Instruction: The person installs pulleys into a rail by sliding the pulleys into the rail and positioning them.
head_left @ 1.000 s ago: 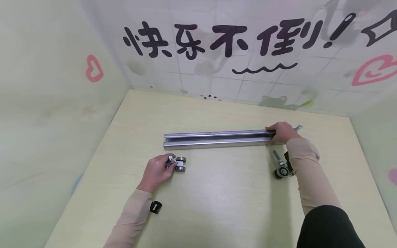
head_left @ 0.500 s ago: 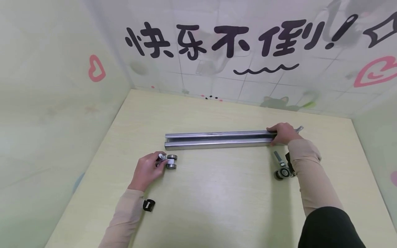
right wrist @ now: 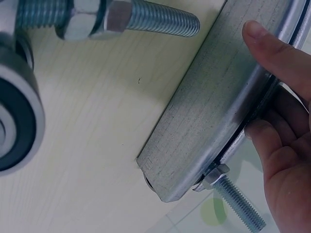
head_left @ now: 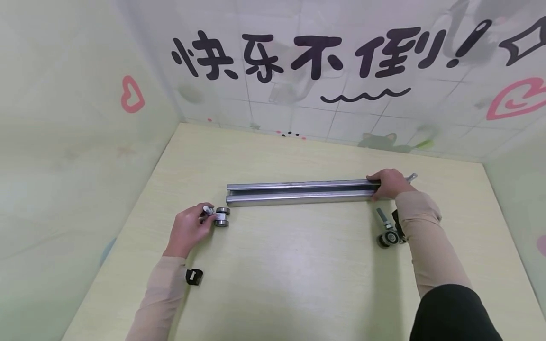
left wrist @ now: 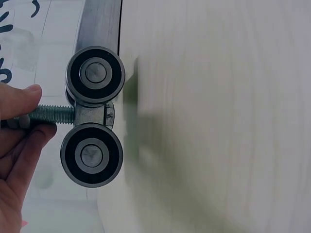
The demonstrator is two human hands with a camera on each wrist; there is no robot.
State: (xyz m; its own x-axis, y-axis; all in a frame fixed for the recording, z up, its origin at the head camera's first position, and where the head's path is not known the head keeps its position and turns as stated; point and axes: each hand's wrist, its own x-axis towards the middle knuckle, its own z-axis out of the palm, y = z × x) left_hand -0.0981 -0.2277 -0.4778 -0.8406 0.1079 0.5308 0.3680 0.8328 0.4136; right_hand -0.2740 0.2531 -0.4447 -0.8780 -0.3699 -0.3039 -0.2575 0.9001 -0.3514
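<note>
Left hand: the left hand (head_left: 189, 228) pinches the threaded bolt (left wrist: 48, 115) of a roller carriage (head_left: 220, 216) between thumb and curled fingers (left wrist: 19, 99); bolt points toward the palm, wheels away from it.
Roller carriage: two black-and-steel wheels (left wrist: 95, 74) on a small metal bracket, one on each side of the bolt. It sits just off the left open end of the steel track (head_left: 298, 192), close to it; whether it touches the track cannot be told.
Right hand: the right hand (head_left: 389, 183) grips the right end of the steel track, thumb (right wrist: 277, 56) laid on the near wall, the other fingers curled over the far edge.
Steel track: long channel lying flat on the counter (head_left: 298, 274), running left to right, open slot up. A short bolt with a nut (right wrist: 235, 200) sticks out at its right end.
Second roller: another wheeled carriage with a threaded bolt (head_left: 387, 229) lies on the counter just in front of the track's right end, beside the right forearm, not held.
Other: small black clip (head_left: 194, 276) on the counter beside the left sleeve.
Surroundings: pale walls with black lettering and pink hearts behind the counter.
</note>
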